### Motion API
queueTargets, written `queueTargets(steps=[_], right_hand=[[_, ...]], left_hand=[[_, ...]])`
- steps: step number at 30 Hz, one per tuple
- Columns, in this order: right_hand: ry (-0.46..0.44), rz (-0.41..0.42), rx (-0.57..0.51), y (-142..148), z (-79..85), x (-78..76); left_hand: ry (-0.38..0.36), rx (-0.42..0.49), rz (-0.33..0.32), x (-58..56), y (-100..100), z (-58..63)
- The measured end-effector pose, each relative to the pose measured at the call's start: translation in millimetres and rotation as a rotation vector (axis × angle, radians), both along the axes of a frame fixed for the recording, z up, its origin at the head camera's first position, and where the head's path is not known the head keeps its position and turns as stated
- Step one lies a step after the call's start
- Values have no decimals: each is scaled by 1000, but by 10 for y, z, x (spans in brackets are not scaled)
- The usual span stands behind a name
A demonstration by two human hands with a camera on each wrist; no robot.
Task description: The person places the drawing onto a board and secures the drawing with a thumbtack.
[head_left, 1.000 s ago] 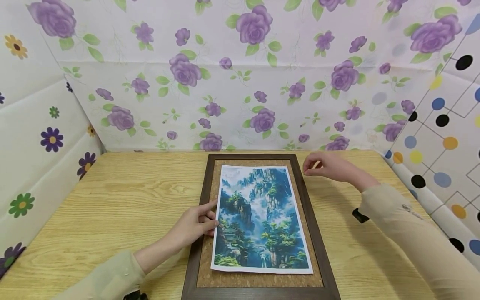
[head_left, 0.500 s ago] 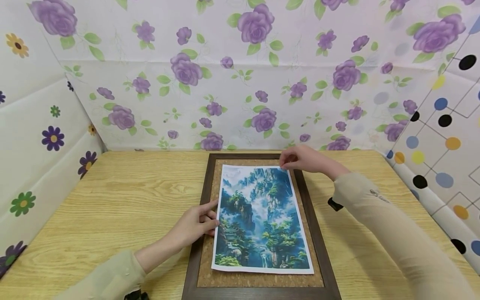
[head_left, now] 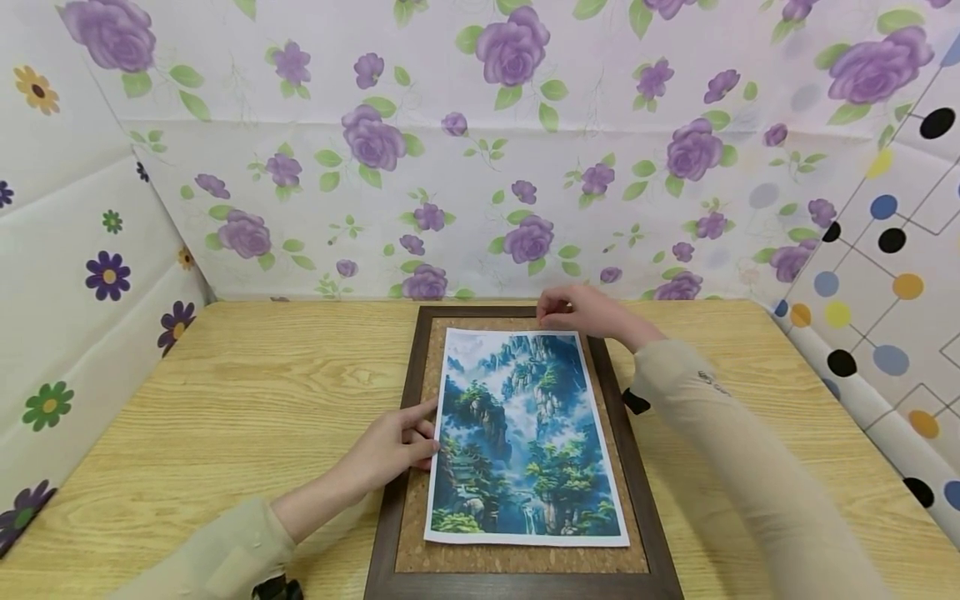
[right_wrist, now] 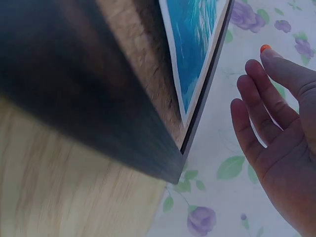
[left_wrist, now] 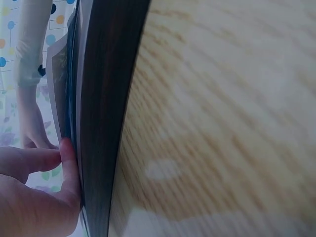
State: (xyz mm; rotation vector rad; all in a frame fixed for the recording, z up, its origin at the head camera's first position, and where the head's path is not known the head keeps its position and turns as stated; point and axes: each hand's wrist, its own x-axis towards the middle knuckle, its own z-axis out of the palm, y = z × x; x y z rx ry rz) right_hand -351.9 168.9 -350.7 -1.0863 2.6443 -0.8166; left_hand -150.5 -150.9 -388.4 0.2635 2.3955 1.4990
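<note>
A landscape print [head_left: 517,442] with a white border lies on a cork board [head_left: 420,558] in a dark brown frame [head_left: 387,500]. My left hand [head_left: 390,446] holds the print's left edge, index finger and thumb against the paper. Seen from the left wrist, the print [left_wrist: 58,89] stands a little off the board beside those fingertips. Over the top of the frame, just above the print's upper edge, is my right hand [head_left: 573,310]. It pinches a small orange push pin [right_wrist: 265,48] between thumb and index finger; only the rounded head shows, and its other fingers are loosely bent.
The framed board lies on a light wood-grain table [head_left: 285,367]. A floral cloth wall [head_left: 465,208] rises behind the table's back edge, close to the frame's far end. Patterned cloths [head_left: 885,283] also hang at both sides.
My right hand has moved left, from the table beside the frame to above the print's top edge. My left hand stays at the print's left edge.
</note>
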Motion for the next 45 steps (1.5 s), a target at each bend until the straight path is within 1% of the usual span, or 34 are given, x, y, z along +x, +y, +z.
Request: queueTargets(steps=[5, 12, 19, 23, 27, 31, 39, 42, 45], right_hand=[[-2, 10, -24, -123, -27, -45], [-2, -6, -9, -255, -94, -104], [-88, -9, -16, -356, -140, -121], [-114, -13, 13, -379, -193, -134], [-142, -21, 38, -391, -206, -131], [-140, -29, 54, -405, -227, -136], [-115, -32, 90, -425, -265, -140], [-96, -24, 114, -441, -265, -141], [-81, -7, 127, -458, -267, -146]], left_hand=[[-1, 6, -7, -13, -3, -11], [-8, 24, -46, -11, -18, 24], [-15, 30, -47, -10, -18, 23], [-20, 30, -50, -13, -21, 21], [-20, 39, -58, -17, -29, 15], [-18, 46, -65, -18, -35, 12], [-15, 34, -67, -16, -30, 33], [-26, 36, -99, -34, -43, 44], [-60, 55, -144, -66, -66, 60]])
